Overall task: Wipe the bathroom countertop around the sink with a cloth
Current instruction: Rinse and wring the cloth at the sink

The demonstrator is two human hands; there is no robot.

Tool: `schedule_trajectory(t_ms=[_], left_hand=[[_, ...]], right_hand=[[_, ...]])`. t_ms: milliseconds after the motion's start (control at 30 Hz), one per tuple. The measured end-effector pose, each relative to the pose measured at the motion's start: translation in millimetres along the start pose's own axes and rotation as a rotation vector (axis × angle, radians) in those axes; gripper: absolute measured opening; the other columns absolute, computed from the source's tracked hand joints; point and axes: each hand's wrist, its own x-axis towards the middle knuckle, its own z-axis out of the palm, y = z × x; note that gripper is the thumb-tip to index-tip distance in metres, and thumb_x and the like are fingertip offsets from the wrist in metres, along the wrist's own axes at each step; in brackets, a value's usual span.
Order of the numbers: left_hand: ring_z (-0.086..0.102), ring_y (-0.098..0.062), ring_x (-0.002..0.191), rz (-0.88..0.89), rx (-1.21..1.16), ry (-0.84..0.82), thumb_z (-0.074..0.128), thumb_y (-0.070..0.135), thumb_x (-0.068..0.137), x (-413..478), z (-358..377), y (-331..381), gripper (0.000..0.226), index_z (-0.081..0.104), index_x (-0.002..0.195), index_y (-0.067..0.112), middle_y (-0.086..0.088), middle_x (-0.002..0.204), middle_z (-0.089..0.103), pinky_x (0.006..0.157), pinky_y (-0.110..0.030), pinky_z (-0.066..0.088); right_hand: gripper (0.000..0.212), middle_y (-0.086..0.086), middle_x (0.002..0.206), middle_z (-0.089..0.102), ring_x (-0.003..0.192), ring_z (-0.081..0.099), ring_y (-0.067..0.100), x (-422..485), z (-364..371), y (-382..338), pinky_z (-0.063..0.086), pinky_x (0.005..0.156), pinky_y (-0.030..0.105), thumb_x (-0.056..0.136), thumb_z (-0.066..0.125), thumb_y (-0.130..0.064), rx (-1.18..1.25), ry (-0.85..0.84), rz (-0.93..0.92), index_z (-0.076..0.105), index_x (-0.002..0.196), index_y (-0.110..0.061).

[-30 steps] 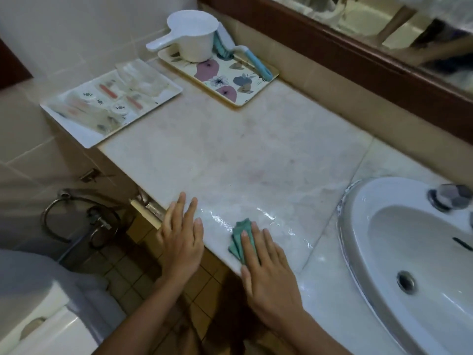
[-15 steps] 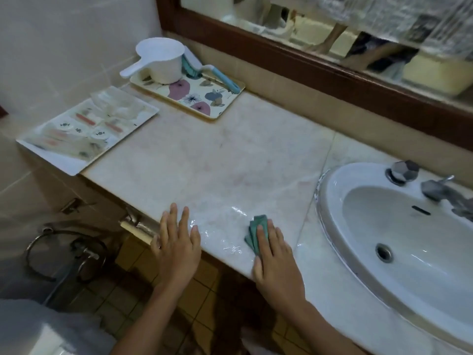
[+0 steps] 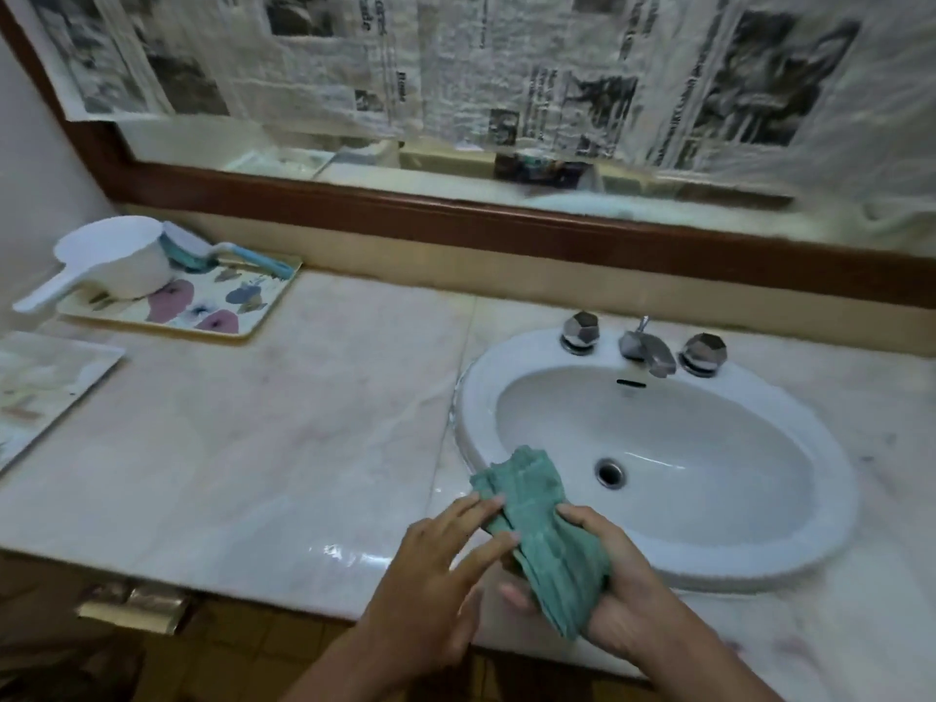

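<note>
Only 1 view exists: a wide-angle camera on the person's head. It faces forward and down across the countertop (image 3: 253,448) toward the sink (image 3: 790,539) and the mirror frame (image 3: 456,215) behind, close enough that the left hand (image 3: 430,590), right hand (image 3: 623,600) and cloth (image 3: 537,504) sit at the bottom edge.

The cloth (image 3: 542,524) covers the right hand's (image 3: 623,590) palm and most of its fingers, and part of the sink (image 3: 759,570) rim beyond. The left hand's (image 3: 430,575) thumb is out of sight. Both forearms (image 3: 344,671) run off the bottom edge. Far left of the left hand, a tray (image 3: 45,392) is cut by the frame. Newsprint (image 3: 506,68) beyond the hands is too blurred to read.
</note>
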Motion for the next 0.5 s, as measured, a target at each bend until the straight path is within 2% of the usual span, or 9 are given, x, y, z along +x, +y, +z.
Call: schedule_trajectory(t_ms=[67,133,200,267,333,367,433,500], left_hand=[[0.03,-0.025,0.145,0.156,0.022,-0.042,0.073,0.013,0.065,37,5,9,0.09,0.035,0.145,0.023,-0.004,0.157,0.03,0.099,-0.035,0.037],[0.028,-0.027,0.146,0.275,0.057,-0.09,0.073,0.015,0.064,74,9,15,0.091,0.033,0.146,0.017,-0.004,0.158,0.03,0.101,-0.039,0.036],[0.027,-0.027,0.146,0.375,0.11,-0.134,0.07,0.021,0.067,109,14,22,0.086,0.034,0.145,0.015,-0.002,0.157,0.032,0.104,-0.042,0.035],[0.037,-0.024,0.141,0.451,0.141,-0.085,0.065,0.027,0.077,146,21,32,0.069,0.04,0.14,0.016,0.0,0.149,0.044,0.1,-0.041,0.039],[0.058,-0.023,0.116,0.523,0.111,0.015,0.054,0.023,0.09,181,28,43,0.04,0.049,0.128,0.014,-0.004,0.122,0.062,0.086,-0.037,0.045],[0.062,-0.022,0.096,0.553,0.093,0.043,0.051,0.019,0.093,198,30,47,0.03,0.052,0.122,0.013,-0.005,0.106,0.065,0.077,-0.034,0.046],[0.054,-0.019,0.069,0.601,0.129,0.013,0.055,0.015,0.092,229,34,51,0.019,0.054,0.111,0.013,-0.004,0.083,0.061,0.056,-0.03,0.043],[0.051,-0.02,0.058,0.633,0.218,-0.088,0.065,0.014,0.085,256,37,51,0.019,0.053,0.1,0.012,-0.003,0.073,0.056,0.041,-0.03,0.041]], right_hand=[[0.047,0.018,0.098,0.063,0.076,0.062,0.033,-23,-12,-25,0.054,0.059,0.045,0.085,0.052,-0.029,-0.025,-0.065,0.051,0.066,0.118,0.002],[0.042,0.017,0.094,0.058,0.067,0.055,0.03,-41,-22,-48,0.051,0.05,0.036,0.083,0.05,-0.026,-0.085,-0.11,0.098,0.064,0.11,0.002],[0.034,0.018,0.096,0.053,0.059,0.047,0.026,-54,-29,-70,0.042,0.046,0.025,0.08,0.046,-0.016,-0.131,-0.237,0.169,0.057,0.108,0.002],[0.025,0.015,0.087,0.051,0.053,0.042,0.019,-64,-35,-93,0.032,0.043,0.02,0.079,0.043,-0.011,-0.174,-0.371,0.207,0.051,0.099,0.002],[0.005,0.006,0.07,0.041,0.047,0.035,0.01,-71,-38,-115,0.025,0.04,0.017,0.082,0.042,-0.011,-0.306,-0.45,0.174,0.041,0.084,-0.007],[0.011,0.003,0.067,0.033,0.046,0.031,0.008,-76,-39,-125,0.022,0.038,0.016,0.084,0.044,-0.01,-0.395,-0.435,0.139,0.034,0.081,-0.011],[0.02,0.001,0.065,0.027,0.043,0.027,0.006,-84,-40,-148,0.02,0.037,0.014,0.085,0.052,-0.009,-0.558,-0.35,0.097,0.034,0.078,-0.017],[0.018,0.003,0.06,0.034,0.04,0.03,0.009,-90,-42,-169,0.021,0.039,0.013,0.079,0.063,-0.011,-0.768,-0.175,0.011,0.046,0.076,-0.017]])
